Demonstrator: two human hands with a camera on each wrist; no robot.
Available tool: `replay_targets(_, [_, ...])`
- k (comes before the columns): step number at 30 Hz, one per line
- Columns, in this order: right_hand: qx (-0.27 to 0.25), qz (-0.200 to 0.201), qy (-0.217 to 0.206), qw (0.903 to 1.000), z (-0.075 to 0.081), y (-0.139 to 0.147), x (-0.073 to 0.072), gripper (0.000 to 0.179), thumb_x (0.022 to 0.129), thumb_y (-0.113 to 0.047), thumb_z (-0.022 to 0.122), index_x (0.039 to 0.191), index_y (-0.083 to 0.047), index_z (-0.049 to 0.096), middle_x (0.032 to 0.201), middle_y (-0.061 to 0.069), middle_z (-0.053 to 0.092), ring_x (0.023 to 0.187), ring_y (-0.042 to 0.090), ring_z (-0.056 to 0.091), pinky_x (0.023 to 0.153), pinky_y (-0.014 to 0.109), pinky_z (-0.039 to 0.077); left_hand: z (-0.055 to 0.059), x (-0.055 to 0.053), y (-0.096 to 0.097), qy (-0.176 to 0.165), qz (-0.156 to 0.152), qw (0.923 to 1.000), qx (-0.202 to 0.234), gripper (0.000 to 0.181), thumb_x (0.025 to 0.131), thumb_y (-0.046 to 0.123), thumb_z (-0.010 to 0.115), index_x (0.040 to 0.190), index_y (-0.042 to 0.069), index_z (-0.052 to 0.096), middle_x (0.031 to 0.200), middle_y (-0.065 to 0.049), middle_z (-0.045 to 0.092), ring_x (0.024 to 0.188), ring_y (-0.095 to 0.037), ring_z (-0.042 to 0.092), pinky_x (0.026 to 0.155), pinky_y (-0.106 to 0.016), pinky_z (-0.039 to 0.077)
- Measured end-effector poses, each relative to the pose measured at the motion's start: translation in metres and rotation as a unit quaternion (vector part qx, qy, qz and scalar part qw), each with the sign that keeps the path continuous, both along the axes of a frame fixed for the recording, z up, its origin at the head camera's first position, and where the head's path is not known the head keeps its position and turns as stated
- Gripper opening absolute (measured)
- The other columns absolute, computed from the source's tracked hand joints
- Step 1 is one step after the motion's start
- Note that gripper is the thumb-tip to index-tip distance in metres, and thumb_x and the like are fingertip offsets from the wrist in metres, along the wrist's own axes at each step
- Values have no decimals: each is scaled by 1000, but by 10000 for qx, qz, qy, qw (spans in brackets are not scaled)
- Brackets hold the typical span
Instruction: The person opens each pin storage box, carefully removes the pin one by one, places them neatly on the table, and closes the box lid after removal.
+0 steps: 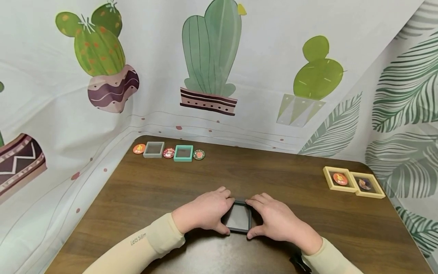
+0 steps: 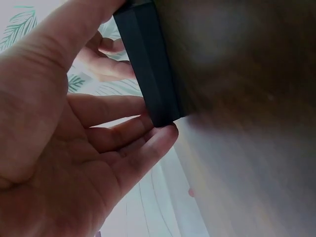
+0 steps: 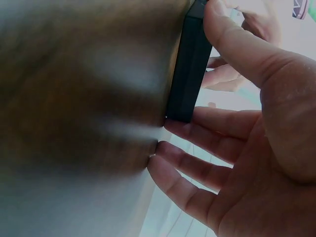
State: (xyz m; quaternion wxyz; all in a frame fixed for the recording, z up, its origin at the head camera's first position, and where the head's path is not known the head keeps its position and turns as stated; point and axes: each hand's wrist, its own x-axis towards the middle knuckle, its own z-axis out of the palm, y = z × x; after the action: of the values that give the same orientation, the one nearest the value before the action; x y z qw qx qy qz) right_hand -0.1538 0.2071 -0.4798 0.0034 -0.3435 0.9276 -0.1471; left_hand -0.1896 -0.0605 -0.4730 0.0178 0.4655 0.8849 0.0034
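A black square frame (image 1: 238, 217) with a clear, pale-looking panel lies at the middle of the wooden table, between both hands. The left hand (image 1: 211, 210) grips its left side, thumb at the near corner and fingers at the far one. On the opposite side, the right hand (image 1: 273, 216) holds the frame with its thumb by the near right corner and index finger by the far right corner. In the left wrist view, fingertips meet the end of the dark frame edge (image 2: 149, 64). The right wrist view shows the other edge (image 3: 188, 69), with two lower fingertips on the tabletop.
At the back left stand a grey frame (image 1: 153, 156) and a teal frame (image 1: 183, 159), among an orange disc (image 1: 139, 148), a red disc (image 1: 169, 153) and a green disc (image 1: 199, 154). Two yellow frames (image 1: 370, 196) holding discs lie at the right. A black object (image 1: 300, 263) is by the right sleeve.
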Motion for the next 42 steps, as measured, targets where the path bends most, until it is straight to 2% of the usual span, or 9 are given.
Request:
replay_targets(10, [-15, 36, 19, 10000, -2, 2, -3, 93, 79, -69, 92, 142, -5, 70, 137, 3, 68, 124, 23, 63, 96, 45, 60, 2, 2, 2, -26, 90, 9999, 41, 79, 75, 61, 95, 126, 4, 75, 112, -1, 65, 104, -17, 56, 87, -30, 57])
replay_targets(18, [-16, 261, -73, 9996, -3, 6, -7, 93, 83, -71, 89, 145, -5, 68, 138, 1, 68, 126, 21, 61, 99, 44, 59, 0, 5, 3, 9, 132, 9998, 115, 75, 74, 56, 94, 123, 4, 74, 111, -1, 64, 103, -18, 54, 84, -30, 56])
replay_targets(25, [-178, 449, -163, 9987, -1, 24, -23, 83, 89, -68, 85, 145, -8, 71, 138, 1, 69, 127, 20, 64, 102, 46, 58, -1, 5, 3, 67, 127, 9999, 78, 76, 74, 58, 94, 124, 4, 74, 111, -2, 64, 104, -18, 55, 85, -29, 56])
replay_targets(28, [-142, 223, 61, 9996, 0, 41, -34, 76, 90, -62, 87, 142, -8, 74, 137, 4, 70, 127, 24, 66, 105, 50, 57, -1, 5, 3, 106, 113, 9999, 36, 77, 75, 58, 93, 125, 4, 74, 111, -2, 64, 103, -19, 54, 85, -29, 55])
replay_targets(33, [97, -595, 461, 9971, 4, 82, -53, 76, 89, -56, 91, 141, -3, 73, 138, 15, 71, 130, 38, 65, 110, 59, 53, 0, 5, 3, 103, 97, 9999, 11, 75, 76, 58, 93, 125, 5, 74, 110, -2, 64, 102, -19, 53, 83, -29, 55])
replay_targets(38, [144, -1400, 318, 9895, 9, 126, -66, 81, 91, -55, 89, 146, 1, 69, 144, 26, 65, 138, 49, 57, 112, 67, 47, -1, 5, 3, 94, 119, 9999, 15, 74, 76, 58, 93, 123, 5, 74, 110, -1, 64, 103, -19, 53, 83, -28, 55])
replay_targets(42, [269, -2000, 134, 9793, 12, 157, -69, 87, 94, -56, 86, 150, 6, 63, 151, 35, 56, 141, 59, 48, 110, 76, 43, -1, 6, 3, 69, 149, 9999, -10, 74, 76, 59, 93, 123, 6, 74, 110, -1, 63, 103, -18, 53, 83, -28, 55])
